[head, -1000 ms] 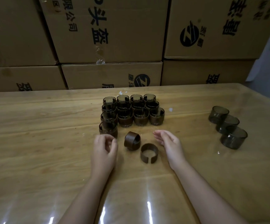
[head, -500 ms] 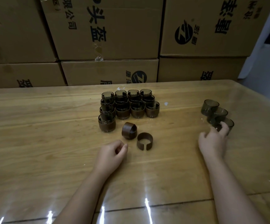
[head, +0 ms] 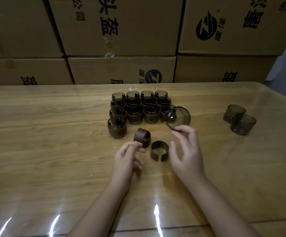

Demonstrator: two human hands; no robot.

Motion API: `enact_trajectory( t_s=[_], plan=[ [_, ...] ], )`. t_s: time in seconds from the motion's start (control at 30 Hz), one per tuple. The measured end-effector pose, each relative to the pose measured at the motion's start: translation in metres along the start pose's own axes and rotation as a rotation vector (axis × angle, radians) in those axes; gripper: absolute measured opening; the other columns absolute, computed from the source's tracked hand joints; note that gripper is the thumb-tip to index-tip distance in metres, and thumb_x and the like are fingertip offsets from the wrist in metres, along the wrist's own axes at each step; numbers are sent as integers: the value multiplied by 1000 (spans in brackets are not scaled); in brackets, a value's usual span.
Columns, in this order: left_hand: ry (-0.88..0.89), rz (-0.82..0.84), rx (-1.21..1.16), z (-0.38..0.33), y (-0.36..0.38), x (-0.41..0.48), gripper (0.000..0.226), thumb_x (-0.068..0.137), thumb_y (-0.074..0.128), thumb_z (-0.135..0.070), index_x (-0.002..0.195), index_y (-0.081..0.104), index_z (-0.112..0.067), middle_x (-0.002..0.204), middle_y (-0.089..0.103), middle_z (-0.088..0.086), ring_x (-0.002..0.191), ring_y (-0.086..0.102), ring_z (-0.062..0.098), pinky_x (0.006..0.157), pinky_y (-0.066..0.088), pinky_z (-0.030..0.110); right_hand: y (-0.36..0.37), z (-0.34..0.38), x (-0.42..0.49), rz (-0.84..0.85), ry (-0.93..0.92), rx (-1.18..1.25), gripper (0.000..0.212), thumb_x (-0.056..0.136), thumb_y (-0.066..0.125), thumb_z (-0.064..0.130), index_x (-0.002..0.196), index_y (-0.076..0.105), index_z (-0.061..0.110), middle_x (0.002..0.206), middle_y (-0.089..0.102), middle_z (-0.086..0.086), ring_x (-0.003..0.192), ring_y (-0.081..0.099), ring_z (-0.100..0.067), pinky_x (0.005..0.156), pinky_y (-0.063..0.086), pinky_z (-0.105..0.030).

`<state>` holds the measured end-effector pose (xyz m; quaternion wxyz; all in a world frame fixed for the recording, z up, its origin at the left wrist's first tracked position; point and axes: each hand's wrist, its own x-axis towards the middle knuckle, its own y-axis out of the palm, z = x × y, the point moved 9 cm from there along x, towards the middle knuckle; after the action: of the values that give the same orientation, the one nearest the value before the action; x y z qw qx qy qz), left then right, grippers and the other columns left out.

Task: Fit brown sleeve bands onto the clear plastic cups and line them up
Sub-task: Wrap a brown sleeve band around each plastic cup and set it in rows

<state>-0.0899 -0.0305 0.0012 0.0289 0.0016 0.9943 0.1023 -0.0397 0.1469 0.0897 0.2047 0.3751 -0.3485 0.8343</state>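
Head view, at the sleeving table (head: 53, 134): the left hand (head: 127, 159), fingers loosely curled and holding nothing, has thumb and forefinger at a tipped band (head: 141, 136); whether they touch it cannot be told. Between the hands lies a split band (head: 159, 150), its gap toward the person. The right hand (head: 187, 152) pinches a clear cup (head: 179, 117) by its rim, tilted above the table. The step likely goes best by spreading a band at its gap, seating the cup squarely, then parking it beside the banded cups (head: 135, 115) beyond. Two bare cups (head: 239, 119) wait far right, before stacked cartons (head: 121, 28).
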Motion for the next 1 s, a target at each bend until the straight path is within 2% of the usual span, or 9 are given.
enact_trajectory(
  t_s=[0.07,0.2,0.27,0.37,0.47,0.6,0.77,0.87,1.0],
  plan=[
    [-23,90,-204,3,10,2,34,84,60,-33,110,64,-12,98,74,6,61,66,14,48,50,22,15,28,-6,44,-126,103,29,89,51,9,109,65,-5,115,55,-15,114,50,-9,100,40,-16],
    [3,320,-472,-7,17,7,43,83,71,-29,123,63,-14,123,65,12,102,67,22,76,56,30,29,48,-19,73,-124,274,27,88,52,11,104,69,-1,113,56,-9,112,54,-15,95,46,-29],
    [-5,408,-539,-11,20,8,60,78,79,-29,132,56,-15,129,62,12,113,63,25,86,54,33,29,45,-19,66,-72,339,26,87,52,13,101,69,0,110,57,-9,109,55,-14,93,46,-27],
    [-80,442,-555,-6,23,10,87,72,84,-29,145,38,-17,136,58,14,114,62,27,91,53,34,26,30,-15,48,32,428,24,87,50,15,95,68,-1,105,58,-9,105,55,-11,90,43,-20],
    [-97,477,-499,-4,29,8,77,75,82,-30,141,46,-14,131,60,14,109,64,25,88,52,30,25,23,-12,63,57,478,22,87,50,16,93,66,2,103,58,-7,103,56,-11,89,43,-21],
    [-101,496,-517,-3,30,6,56,75,82,-34,125,63,-18,125,65,11,106,65,21,92,51,31,25,30,-12,104,-65,400,25,86,53,16,104,66,5,113,57,-9,111,54,-13,94,43,-25],
    [-106,494,-546,-3,30,8,57,69,85,-39,122,68,-24,130,63,9,113,63,22,92,52,32,31,16,-11,162,-31,267,53,88,53,22,138,45,8,149,39,-5,138,37,-17,113,31,-34],
    [-93,468,-527,-3,27,10,57,66,87,-40,118,69,-26,128,64,8,111,65,24,91,53,33,43,6,-14,265,40,242,60,89,52,27,144,34,12,154,32,2,144,28,-13,117,27,-42],
    [-11,375,-504,-9,20,12,63,66,88,-36,123,65,-21,128,64,11,114,64,27,88,54,31,50,3,-18,311,69,236,60,90,50,31,145,32,16,154,32,5,146,25,-12,117,27,-45]
  ],
)
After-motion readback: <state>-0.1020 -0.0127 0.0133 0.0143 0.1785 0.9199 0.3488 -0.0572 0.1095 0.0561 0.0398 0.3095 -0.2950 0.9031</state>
